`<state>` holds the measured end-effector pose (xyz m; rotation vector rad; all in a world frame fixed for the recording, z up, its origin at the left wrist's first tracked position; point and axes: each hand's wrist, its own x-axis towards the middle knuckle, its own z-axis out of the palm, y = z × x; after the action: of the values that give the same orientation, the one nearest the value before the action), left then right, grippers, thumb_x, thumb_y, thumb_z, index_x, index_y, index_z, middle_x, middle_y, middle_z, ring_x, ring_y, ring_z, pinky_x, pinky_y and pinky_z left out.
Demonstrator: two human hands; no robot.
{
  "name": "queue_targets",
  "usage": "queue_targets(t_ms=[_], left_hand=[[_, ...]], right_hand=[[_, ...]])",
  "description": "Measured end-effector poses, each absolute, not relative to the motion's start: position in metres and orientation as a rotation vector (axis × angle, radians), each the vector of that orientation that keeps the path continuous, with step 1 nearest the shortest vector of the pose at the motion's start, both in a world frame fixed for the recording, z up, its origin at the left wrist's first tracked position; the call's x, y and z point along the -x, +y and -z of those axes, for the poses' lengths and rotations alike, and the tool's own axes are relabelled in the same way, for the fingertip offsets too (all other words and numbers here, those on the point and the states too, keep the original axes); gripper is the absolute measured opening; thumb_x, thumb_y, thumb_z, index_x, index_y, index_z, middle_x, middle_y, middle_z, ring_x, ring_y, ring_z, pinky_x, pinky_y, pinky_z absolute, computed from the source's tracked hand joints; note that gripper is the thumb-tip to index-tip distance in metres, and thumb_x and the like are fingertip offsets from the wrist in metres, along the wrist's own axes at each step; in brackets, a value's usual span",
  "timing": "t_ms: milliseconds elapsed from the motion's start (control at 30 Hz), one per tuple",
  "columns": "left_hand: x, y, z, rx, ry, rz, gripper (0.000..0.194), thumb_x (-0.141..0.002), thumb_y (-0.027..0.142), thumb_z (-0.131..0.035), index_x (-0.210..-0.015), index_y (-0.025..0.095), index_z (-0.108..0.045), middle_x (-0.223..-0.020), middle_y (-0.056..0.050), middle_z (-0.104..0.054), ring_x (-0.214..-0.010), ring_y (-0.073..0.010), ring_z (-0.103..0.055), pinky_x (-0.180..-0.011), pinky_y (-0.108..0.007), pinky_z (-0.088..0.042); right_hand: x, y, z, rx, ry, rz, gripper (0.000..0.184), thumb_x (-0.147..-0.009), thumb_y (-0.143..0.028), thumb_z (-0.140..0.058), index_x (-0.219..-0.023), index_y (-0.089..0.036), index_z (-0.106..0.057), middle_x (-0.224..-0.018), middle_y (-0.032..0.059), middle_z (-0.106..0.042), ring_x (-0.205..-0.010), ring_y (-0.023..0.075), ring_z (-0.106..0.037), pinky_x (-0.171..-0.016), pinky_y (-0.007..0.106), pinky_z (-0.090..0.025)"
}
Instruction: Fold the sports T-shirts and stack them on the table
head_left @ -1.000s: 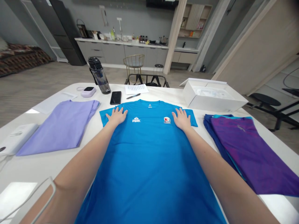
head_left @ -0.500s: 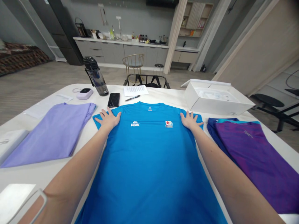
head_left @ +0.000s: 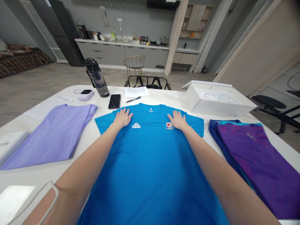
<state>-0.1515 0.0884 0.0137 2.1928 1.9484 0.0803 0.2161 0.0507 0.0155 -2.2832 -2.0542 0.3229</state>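
A bright blue T-shirt (head_left: 150,168) lies flat on the white table, its collar away from me, with a white PEAK logo (head_left: 136,125) and a red-starred badge (head_left: 169,125) on the chest. My left hand (head_left: 122,118) rests flat on the shirt's upper chest, just above the logo. My right hand (head_left: 178,120) presses on the opposite side, beside the badge. Both hands hold nothing, with fingers slightly apart. A folded lilac shirt (head_left: 53,137) lies to the left, and a folded purple shirt (head_left: 260,165) lies to the right on a dark blue garment (head_left: 217,134).
Beyond the collar on the white table (head_left: 164,97) are a black phone (head_left: 114,101), a sheet of paper (head_left: 137,92) and a pen (head_left: 133,99). A water bottle (head_left: 97,78) and a small lilac device (head_left: 85,95) stand left; an open white box (head_left: 220,104) stands right.
Both hands have slid inward from the shoulders toward the collar and chest logos. The shirt's sleeves now show fully at both sides. The view has shifted slightly.
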Motion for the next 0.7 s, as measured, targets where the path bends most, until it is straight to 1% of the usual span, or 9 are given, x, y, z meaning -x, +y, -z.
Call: queue_targets(t_ms=[100,167,300,400,600,700], left_hand=[[0.139,0.098,-0.009,-2.069,2.038,-0.069,0.081,-0.098,0.064,-0.017,-0.162,0.014,-0.023,-0.17,-0.011,-0.012,-0.156,-0.0345,-0.011,-0.125,-0.055,-0.015],[0.135,0.1,-0.006,-2.05,2.086,-0.107,0.083,-0.097,0.066,-0.017,-0.162,0.015,-0.023,-0.17,-0.009,-0.012,-0.156,-0.0333,-0.01,-0.125,-0.055,-0.012],[0.131,0.101,-0.002,-2.056,2.149,-0.188,0.084,-0.096,0.066,-0.015,-0.162,0.015,-0.025,-0.169,-0.008,-0.017,-0.156,-0.0315,-0.012,-0.126,-0.054,-0.01],[0.131,0.1,-0.001,-2.072,2.175,-0.231,0.082,-0.096,0.066,-0.015,-0.162,0.018,-0.027,-0.169,-0.007,-0.019,-0.156,-0.0311,-0.014,-0.126,-0.055,-0.009],[0.128,0.096,-0.005,-2.031,2.192,-0.236,0.079,-0.095,0.068,-0.014,-0.162,0.026,-0.026,-0.169,-0.003,-0.017,-0.156,-0.0357,-0.01,-0.12,-0.071,-0.004],[0.128,0.094,-0.007,-2.032,2.187,-0.23,0.078,-0.096,0.068,-0.015,-0.162,0.028,-0.025,-0.169,-0.003,-0.017,-0.156,-0.0355,-0.01,-0.119,-0.073,-0.003]], right_hand=[[-0.204,0.064,-0.012,2.401,-1.946,-0.378,0.089,-0.095,-0.076,-0.01,-0.164,-0.021,-0.015,-0.17,0.0075,-0.009,-0.155,0.0363,-0.004,-0.117,0.073,-0.002],[-0.202,0.072,-0.01,2.411,-1.909,-0.348,0.091,-0.092,-0.08,-0.01,-0.164,-0.025,-0.015,-0.17,0.005,-0.009,-0.155,0.0381,-0.003,-0.114,0.076,0.001],[-0.205,0.083,-0.008,2.384,-1.88,-0.33,0.091,-0.089,-0.084,-0.012,-0.163,-0.032,-0.019,-0.17,0.002,-0.01,-0.154,0.0418,-0.003,-0.112,0.079,0.001],[-0.208,0.088,-0.007,2.375,-1.872,-0.344,0.089,-0.089,-0.084,-0.014,-0.163,-0.035,-0.019,-0.171,0.0,-0.01,-0.153,0.0446,-0.003,-0.111,0.08,-0.001],[-0.211,0.09,-0.009,2.41,-1.865,-0.344,0.084,-0.09,-0.082,-0.015,-0.163,-0.038,-0.016,-0.171,-0.0004,-0.007,-0.152,0.0476,-0.003,-0.108,0.083,-0.004],[-0.209,0.089,-0.011,2.387,-1.86,-0.353,0.084,-0.09,-0.082,-0.017,-0.162,-0.038,-0.019,-0.171,-0.0002,-0.009,-0.152,0.0477,-0.004,-0.108,0.083,-0.004]])
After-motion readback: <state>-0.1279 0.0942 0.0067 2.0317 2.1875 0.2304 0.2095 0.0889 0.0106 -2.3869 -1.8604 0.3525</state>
